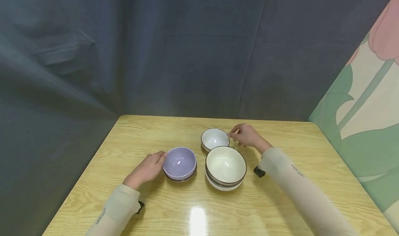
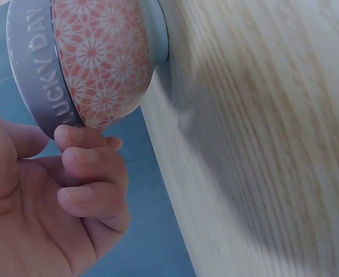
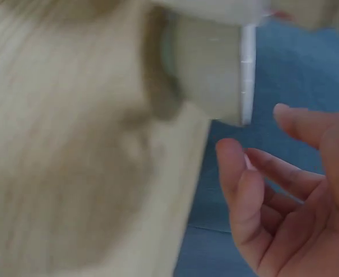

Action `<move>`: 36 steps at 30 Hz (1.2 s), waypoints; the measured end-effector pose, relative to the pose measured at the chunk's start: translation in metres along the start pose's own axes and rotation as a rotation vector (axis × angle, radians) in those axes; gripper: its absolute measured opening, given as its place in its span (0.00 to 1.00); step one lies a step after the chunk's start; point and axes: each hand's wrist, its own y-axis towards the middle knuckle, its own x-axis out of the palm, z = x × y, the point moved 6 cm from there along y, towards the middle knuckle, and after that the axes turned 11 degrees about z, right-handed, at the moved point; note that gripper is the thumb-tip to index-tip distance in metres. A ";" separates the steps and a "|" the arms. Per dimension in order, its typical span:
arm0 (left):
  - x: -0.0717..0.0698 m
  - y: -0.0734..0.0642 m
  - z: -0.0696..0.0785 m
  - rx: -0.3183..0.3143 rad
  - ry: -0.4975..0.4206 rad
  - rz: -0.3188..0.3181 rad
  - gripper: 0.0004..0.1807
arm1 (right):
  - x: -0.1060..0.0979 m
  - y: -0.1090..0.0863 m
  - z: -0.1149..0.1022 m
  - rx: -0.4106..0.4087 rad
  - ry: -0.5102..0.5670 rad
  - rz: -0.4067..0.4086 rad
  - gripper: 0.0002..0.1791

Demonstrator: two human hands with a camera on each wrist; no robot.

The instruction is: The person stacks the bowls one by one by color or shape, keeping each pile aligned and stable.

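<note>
Currently on the worktop [image 1: 265, 208], in head view: bowls, upright, in three places.

Item: purple bowl [image 1: 179, 162], nested in a pink floral bowl [image 2: 100, 52]; placed toward the left edge from the cream bowl. Raised lettering, "LUCKY DAY". Left hand [image 1: 151, 165] on its left-edge side; grip closed, thumb and forefinger pinching the purple rim.

Item: cream bowl [image 1: 225, 164], dark rim, topmost of a stack; just beside the purple bowl, on the right-edge side.

Item: white bowl [image 1: 215, 138], dark rim, single, nearest the far edge; whether it touches the stack cannot be told. Right hand [image 1: 246, 135] just beside it, on the right-edge side; grip loose, fingers bent, thumb apart, holding nothing. Right wrist view blurred.

Surround: dark cloth [image 1: 199, 56] behind the far edge; flower-printed cloth [image 1: 371, 149] along the right edge.
</note>
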 end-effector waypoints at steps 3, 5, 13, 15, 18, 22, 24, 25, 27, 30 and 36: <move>0.000 0.000 0.000 -0.003 -0.001 0.006 0.29 | 0.012 0.004 0.006 0.002 0.026 -0.016 0.24; 0.001 0.001 0.000 0.001 -0.002 0.007 0.28 | 0.019 0.006 0.009 0.010 0.044 -0.035 0.25; 0.002 0.003 0.001 -0.003 0.010 -0.010 0.30 | 0.034 0.009 0.008 -0.054 0.090 -0.026 0.16; 0.003 0.003 0.001 0.002 0.017 -0.009 0.30 | 0.035 0.009 0.007 -0.068 0.082 -0.009 0.14; 0.003 0.003 0.002 -0.001 0.021 -0.008 0.31 | 0.037 0.009 0.005 -0.102 0.065 0.015 0.12; 0.004 0.000 0.002 -0.020 0.030 -0.004 0.31 | 0.037 0.006 0.000 -0.160 0.037 0.064 0.12; 0.003 0.000 0.002 -0.023 0.037 0.001 0.31 | 0.036 0.005 -0.003 -0.181 0.023 0.088 0.14; 0.003 -0.001 0.002 -0.023 0.038 0.004 0.31 | 0.035 0.004 -0.004 -0.183 0.016 0.098 0.15; 0.003 -0.001 0.002 -0.023 0.045 0.010 0.31 | 0.034 0.003 -0.004 -0.177 0.009 0.113 0.16; 0.001 -0.002 0.002 -0.030 0.046 0.015 0.31 | 0.033 0.003 -0.001 -0.164 0.002 0.124 0.16; -0.004 -0.002 0.002 -0.028 0.045 0.025 0.31 | 0.023 0.001 0.010 -0.094 0.019 0.151 0.15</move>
